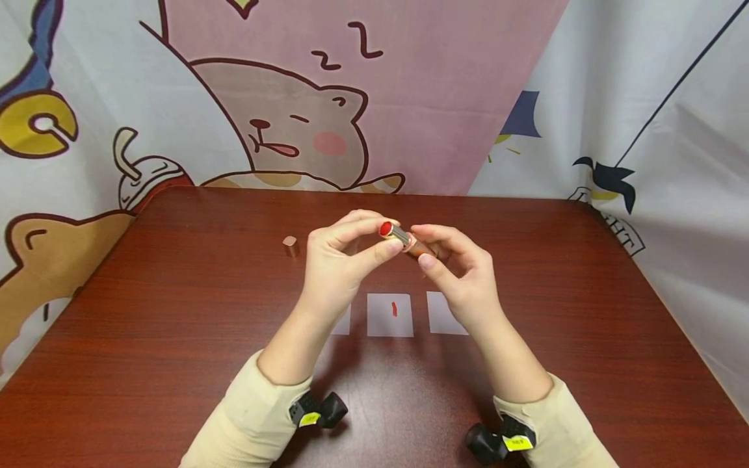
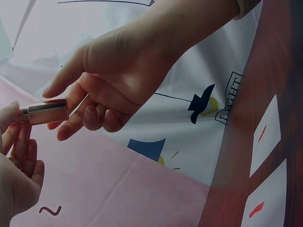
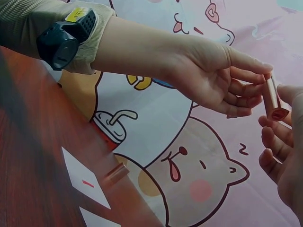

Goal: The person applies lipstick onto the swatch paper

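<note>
A lipstick (image 1: 404, 238) in a shiny rose-gold tube is held above the table between both hands, its red tip tilted up and left. My left hand (image 1: 338, 257) pinches the tube near the red end between thumb and fingers. Around the lower end, my right hand (image 1: 468, 273) holds the base with thumb and fingers; this base (image 2: 49, 111) shows clearly in the left wrist view. A matching rose-gold cap (image 1: 290, 246) stands on the table, left of my left hand.
White paper squares lie in a row below the hands; the middle square (image 1: 380, 318) bears a short red stroke. My left arm partly covers the left square (image 1: 342, 322), my right hand the right square (image 1: 445, 312). Behind the brown table (image 1: 175, 292) hangs a cartoon-printed curtain (image 1: 439, 97).
</note>
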`<action>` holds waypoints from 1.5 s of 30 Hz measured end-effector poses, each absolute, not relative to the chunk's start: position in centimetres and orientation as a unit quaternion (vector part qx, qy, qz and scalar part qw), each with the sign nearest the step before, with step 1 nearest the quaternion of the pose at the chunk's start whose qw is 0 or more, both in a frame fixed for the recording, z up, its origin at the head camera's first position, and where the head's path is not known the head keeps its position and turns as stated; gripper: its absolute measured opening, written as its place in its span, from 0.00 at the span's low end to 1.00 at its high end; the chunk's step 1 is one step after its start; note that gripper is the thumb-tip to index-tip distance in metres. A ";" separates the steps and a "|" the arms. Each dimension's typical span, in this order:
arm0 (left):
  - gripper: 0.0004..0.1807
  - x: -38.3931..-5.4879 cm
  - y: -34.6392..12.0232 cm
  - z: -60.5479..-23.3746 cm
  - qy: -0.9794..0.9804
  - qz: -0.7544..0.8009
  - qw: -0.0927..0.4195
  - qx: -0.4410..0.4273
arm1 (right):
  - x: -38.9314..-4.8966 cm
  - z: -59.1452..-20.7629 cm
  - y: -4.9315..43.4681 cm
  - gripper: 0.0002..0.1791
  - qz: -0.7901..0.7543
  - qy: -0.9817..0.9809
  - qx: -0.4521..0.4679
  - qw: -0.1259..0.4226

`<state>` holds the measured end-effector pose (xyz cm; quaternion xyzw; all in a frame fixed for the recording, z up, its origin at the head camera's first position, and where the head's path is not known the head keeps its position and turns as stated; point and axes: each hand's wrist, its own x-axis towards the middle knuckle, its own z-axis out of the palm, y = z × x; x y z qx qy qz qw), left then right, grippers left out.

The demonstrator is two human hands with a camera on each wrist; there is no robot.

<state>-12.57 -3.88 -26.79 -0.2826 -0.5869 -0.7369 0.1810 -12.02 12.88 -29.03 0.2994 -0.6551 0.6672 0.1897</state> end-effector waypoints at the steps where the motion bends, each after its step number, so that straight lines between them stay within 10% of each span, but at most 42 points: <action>1: 0.12 -12.6 -3.9 -26.8 -0.587 -0.737 0.180 -0.283 | -12.0 -29.0 12.9 0.16 0.664 -0.658 0.301 0.186; 45: 0.11 -12.8 -3.8 -26.9 -0.606 -0.720 0.198 -0.273 | -12.2 -29.4 12.7 0.14 0.632 -0.669 0.310 0.238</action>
